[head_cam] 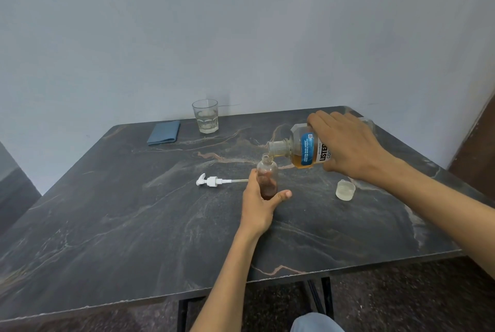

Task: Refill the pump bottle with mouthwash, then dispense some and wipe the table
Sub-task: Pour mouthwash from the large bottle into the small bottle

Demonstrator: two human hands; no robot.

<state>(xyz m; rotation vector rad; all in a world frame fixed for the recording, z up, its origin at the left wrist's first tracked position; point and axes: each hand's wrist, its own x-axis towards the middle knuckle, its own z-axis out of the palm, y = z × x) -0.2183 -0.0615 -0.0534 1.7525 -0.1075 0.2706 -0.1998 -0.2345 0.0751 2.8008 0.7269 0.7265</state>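
Carefully, the right hand (345, 144), fingers wrapped around the mouthwash bottle (305, 148), tipped it over the pump bottle (267, 175), which the left hand (259, 203) gripped, fingers curled.

Head view looks forward and down, near the table (134, 224).

The table (134, 224) is dark grey marble with pale and rust-coloured veins. The mouthwash (304, 159) is amber under a blue and white label (312, 151); the pump (211, 181) is white and the cloth (164, 132) blue. The small bottle (267, 175) is clear, seemingly brownish at its base.
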